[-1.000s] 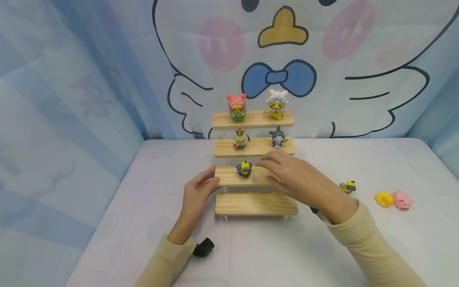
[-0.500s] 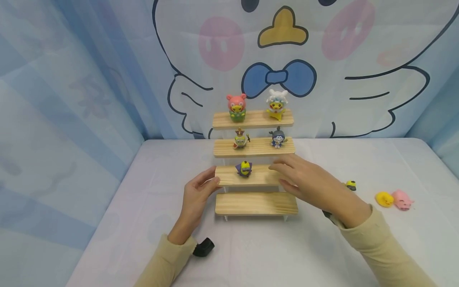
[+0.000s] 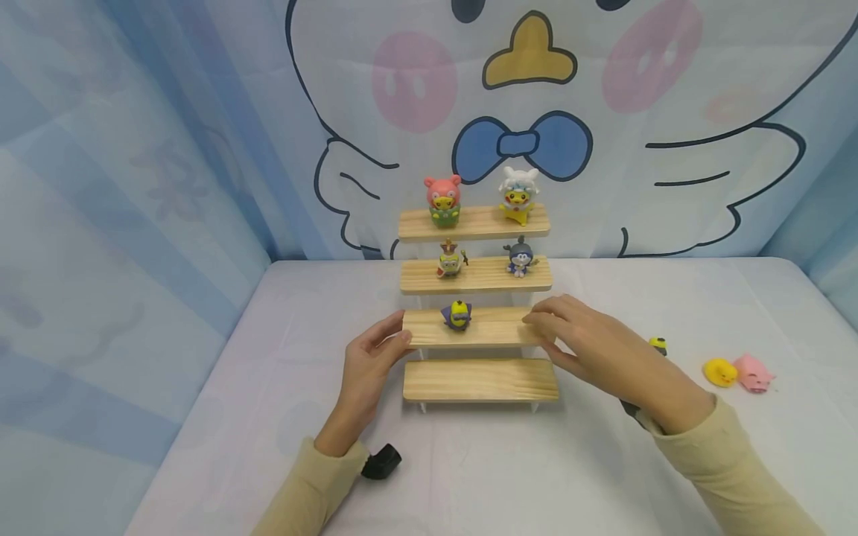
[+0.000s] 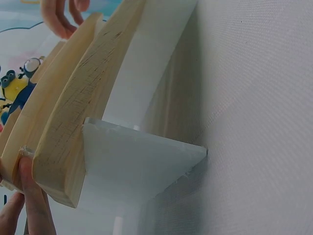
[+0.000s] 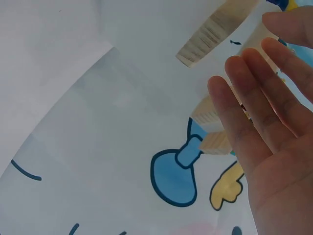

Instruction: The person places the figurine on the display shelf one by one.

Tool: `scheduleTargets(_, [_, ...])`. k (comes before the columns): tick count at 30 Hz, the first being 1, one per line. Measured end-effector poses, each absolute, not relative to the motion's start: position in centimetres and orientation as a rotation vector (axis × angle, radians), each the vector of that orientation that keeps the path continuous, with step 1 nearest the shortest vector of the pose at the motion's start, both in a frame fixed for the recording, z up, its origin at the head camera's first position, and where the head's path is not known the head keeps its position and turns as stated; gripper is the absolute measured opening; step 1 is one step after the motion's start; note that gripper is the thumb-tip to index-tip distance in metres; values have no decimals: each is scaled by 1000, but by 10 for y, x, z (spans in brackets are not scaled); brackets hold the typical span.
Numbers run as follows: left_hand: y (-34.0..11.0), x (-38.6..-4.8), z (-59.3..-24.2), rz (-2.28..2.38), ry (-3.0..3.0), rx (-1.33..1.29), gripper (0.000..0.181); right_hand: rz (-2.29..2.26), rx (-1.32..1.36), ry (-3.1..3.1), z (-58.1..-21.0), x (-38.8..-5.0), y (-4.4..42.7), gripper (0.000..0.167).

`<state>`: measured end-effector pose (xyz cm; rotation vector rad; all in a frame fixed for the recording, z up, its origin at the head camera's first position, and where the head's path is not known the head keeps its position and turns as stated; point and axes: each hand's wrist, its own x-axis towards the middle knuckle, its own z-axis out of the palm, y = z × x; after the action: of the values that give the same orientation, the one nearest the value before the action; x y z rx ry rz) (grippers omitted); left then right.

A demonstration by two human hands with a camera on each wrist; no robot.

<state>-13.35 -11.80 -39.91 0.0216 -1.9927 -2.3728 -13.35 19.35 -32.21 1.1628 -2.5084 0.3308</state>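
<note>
A small yellow minion figure in a purple cape (image 3: 459, 316) stands on the left half of the third wooden shelf board down (image 3: 496, 329). My left hand (image 3: 365, 365) pinches that board's left end, thumb in front. In the left wrist view, the left fingers (image 4: 36, 203) press against the board's end. My right hand (image 3: 596, 342) is by the same board's right end, holding nothing. Its fingers look straight and spread in the right wrist view (image 5: 274, 127); contact with the board cannot be made out.
Upper boards carry a pink-hooded figure (image 3: 443, 202), a white-hooded figure (image 3: 518, 197), a crowned minion (image 3: 449, 260) and a grey-capped figure (image 3: 519, 258). The bottom board (image 3: 479, 380) is bare. Rightward lie another minion (image 3: 658, 345), a yellow duck (image 3: 720, 372) and a pink pig (image 3: 754, 374).
My right hand has moved right, away from the caped minion, toward the board's right end. The left hand stays on the left end, and the figures have not moved.
</note>
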Motion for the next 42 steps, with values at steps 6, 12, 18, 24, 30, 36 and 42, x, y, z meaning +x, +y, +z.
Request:
scheduleTargets(6, [-118,-134,-399,-2372,-1999,26,43,332,1144,-2518,-327,-132,202,35])
scheduleTargets(12, [-118,-134,-398,-2380,-1994,16,43,332,1095,-2588,-330,-129,210,36])
scheduleTargets(18, [-118,-134,-398,-2382,-1992,10,43,323,1080,-2615,-331,-127,216,39])
scheduleTargets(24, [-118,-133,-398,-2382,-1990,19,43,295,1024,-2695,-332,-127,222,44])
scheduleTargets(30, [-118,-134,-398,-2380,-1992,24,42,266,981,-2727,-335,-125,230,45])
scheduleTargets(36, [-118,-134,-398,-2374,-1998,28,43,264,955,-2735,-338,-124,238,44])
scheduleTargets(42, [-117,-134,-399,-2371,-2000,33,43,271,909,-2792,-340,-123,247,42])
